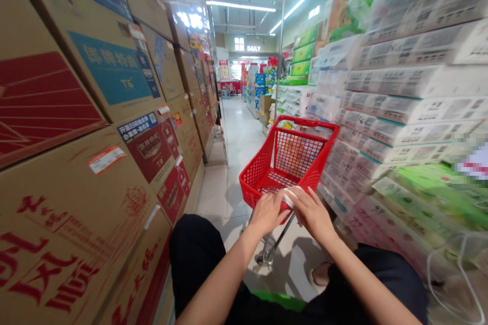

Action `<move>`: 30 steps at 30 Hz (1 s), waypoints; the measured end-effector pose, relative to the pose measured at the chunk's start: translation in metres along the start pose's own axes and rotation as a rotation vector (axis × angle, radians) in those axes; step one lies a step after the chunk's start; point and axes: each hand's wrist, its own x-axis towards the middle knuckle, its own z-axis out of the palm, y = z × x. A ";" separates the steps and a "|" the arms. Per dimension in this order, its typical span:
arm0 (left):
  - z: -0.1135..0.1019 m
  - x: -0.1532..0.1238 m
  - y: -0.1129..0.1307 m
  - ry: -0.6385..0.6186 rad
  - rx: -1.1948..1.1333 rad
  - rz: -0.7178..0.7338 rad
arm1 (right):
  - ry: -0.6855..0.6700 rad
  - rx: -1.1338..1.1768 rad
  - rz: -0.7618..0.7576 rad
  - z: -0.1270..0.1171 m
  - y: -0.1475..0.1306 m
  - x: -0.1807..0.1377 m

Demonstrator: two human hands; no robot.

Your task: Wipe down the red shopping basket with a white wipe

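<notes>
A red plastic shopping cart (322,162) with a mesh basket stands tilted in view, close in front of my knees. Both hands meet at the basket's near edge. My left hand (269,212) has its fingers bent toward a small white piece (288,198) that looks like a tissue. From the other side, my right hand (308,209) reaches over the same white piece, fingers partly curled around it. My fingers partly hide the white piece, and whether they also press on the red edge I cannot tell. Below the basket, the cart's metal leg and wheel (264,258) show.
Stacked cardboard boxes (72,203) form a wall on the left. White packs (381,106) are piled high on the right, with green packs (434,193) lower down. A thin pole (281,25) rises behind the cart. Something green (280,300) shows between my legs.
</notes>
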 end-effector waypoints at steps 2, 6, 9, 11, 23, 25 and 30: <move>-0.012 0.001 -0.012 0.004 -0.021 0.031 | -0.004 -0.014 0.046 0.001 0.020 0.005; -0.021 0.000 -0.034 0.012 0.024 0.031 | 0.031 0.018 0.144 0.014 0.049 0.017; -0.013 -0.002 -0.040 0.014 0.073 -0.013 | 0.058 0.062 0.162 0.019 0.035 0.015; -0.007 -0.003 -0.039 0.022 0.089 -0.031 | 0.065 0.083 0.147 0.019 0.011 0.007; 0.001 -0.001 -0.013 0.018 0.047 -0.047 | 0.100 0.070 0.209 0.015 -0.023 -0.018; 0.002 -0.001 -0.006 0.020 0.027 -0.027 | 0.152 0.123 0.241 0.017 -0.018 -0.018; 0.006 0.002 0.007 0.002 -0.043 0.013 | 0.205 0.061 0.274 0.030 -0.035 -0.016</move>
